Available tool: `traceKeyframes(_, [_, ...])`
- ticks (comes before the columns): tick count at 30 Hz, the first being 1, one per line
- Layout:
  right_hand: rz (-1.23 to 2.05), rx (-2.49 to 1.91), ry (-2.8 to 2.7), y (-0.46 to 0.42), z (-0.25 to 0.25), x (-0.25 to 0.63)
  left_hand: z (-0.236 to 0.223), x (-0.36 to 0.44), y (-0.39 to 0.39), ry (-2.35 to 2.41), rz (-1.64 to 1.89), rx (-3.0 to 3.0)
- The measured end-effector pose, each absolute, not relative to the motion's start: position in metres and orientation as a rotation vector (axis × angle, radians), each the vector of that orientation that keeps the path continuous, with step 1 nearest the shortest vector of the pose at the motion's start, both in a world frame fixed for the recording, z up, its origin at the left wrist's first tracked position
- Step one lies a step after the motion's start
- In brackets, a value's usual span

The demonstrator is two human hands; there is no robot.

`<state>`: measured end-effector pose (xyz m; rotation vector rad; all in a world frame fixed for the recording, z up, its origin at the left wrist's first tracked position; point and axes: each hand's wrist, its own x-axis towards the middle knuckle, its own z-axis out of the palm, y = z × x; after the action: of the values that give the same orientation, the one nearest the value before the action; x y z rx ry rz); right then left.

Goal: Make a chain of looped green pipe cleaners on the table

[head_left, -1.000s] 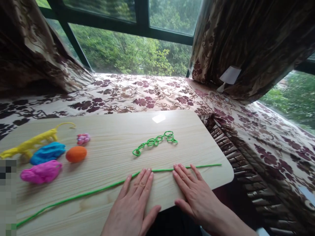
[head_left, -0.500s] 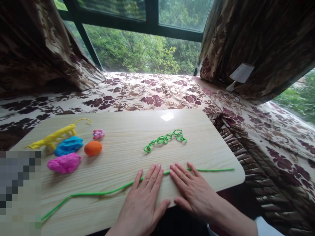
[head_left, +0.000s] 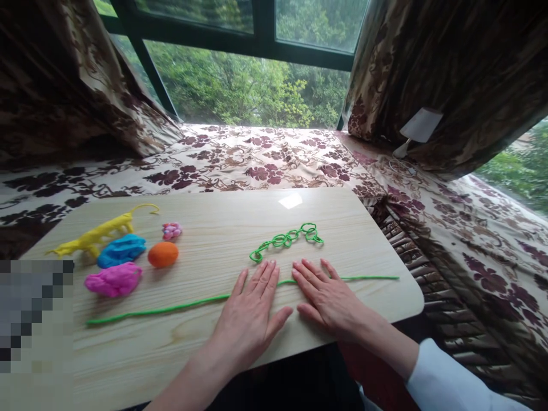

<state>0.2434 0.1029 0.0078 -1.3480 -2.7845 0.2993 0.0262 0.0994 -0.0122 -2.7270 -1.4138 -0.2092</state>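
A long thin green clay rope [head_left: 171, 309] lies across the wooden board [head_left: 214, 222]. My left hand [head_left: 250, 308] rests flat on it, fingers stretched out, covering the rope's middle. My right hand [head_left: 325, 294] lies flat beside it, fingers spread, over the same rope, whose thin right end [head_left: 372, 278] runs toward the board's edge. Just beyond my fingertips sits a green clay chain of small loops [head_left: 286, 240].
At the board's left are a yellow clay animal figure [head_left: 96, 235], a blue lump [head_left: 121, 250], a pink lump [head_left: 113, 279], an orange ball [head_left: 163, 254] and a small pink-white piece [head_left: 172, 230]. Flowered fabric and curtains surround the board; a window is behind.
Both hands have slid forward on the rope, toward the chain. The rope's left part has straightened and moved farther onto the board.
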Motion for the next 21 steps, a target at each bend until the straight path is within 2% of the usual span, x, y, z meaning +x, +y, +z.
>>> traceKeyframes(7, [0.265, -1.205, -2.859, 0.071, 0.01, 0.26, -0.015, 0.012, 0.064, -1.142, -0.172, -2.795])
traceKeyframes(14, [0.044, -1.476, -2.711, 0.112, 0.009, 0.261, -0.006, 0.018, 0.1, -1.509, -0.186, -2.64])
traceKeyframes(21, [-0.178, -1.819, -2.46, 0.092, 0.006, 0.318, -0.009, -0.023, 0.093, -1.598, -0.191, -2.525])
